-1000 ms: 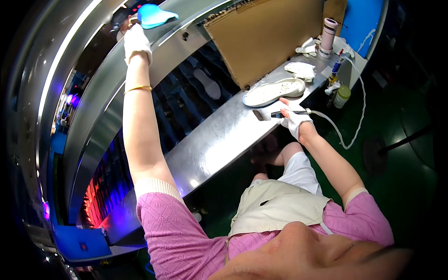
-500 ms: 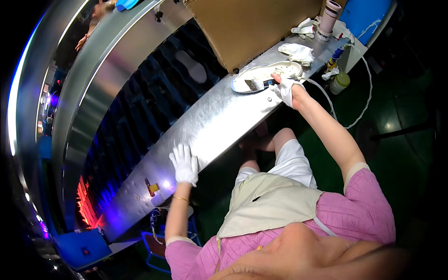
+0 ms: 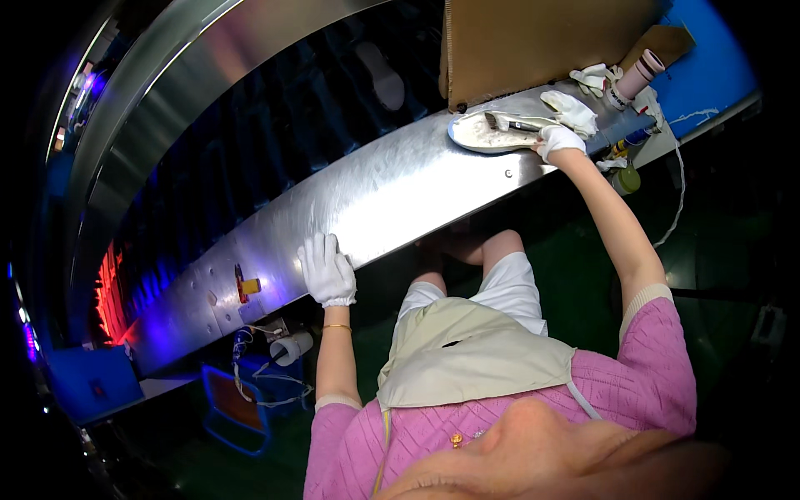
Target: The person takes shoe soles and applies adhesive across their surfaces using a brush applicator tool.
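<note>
My left hand (image 3: 327, 273), in a white glove, lies flat on the bare metal ledge (image 3: 392, 208), its fingers stretched out and nothing in them. To the right, my right hand (image 3: 561, 143) is partly gloved, with the fingers closed at the right end of a long oval white tray (image 3: 477, 142). In the tray is a brush (image 3: 518, 126) with a dark handle; the handle runs to my right hand, which closes on its end. The bristles point left, near the tray's far side. My fingers partly hide the handle end and the tray's rim.
Beyond the ledge, a dark ribbed belt carries a pale sole (image 3: 382, 77). A cardboard box (image 3: 533, 50) stands behind the tray. White gloves (image 3: 571, 112), a pink cup (image 3: 640, 77) and a green-lidded jar (image 3: 625, 179) are at the right. A yellow-and-red tool (image 3: 247, 286) lies left.
My view has swung left. In the tray, the brush has shifted from the near side to the far side, and my right hand has turned. My left hand stays flat on the ledge.
</note>
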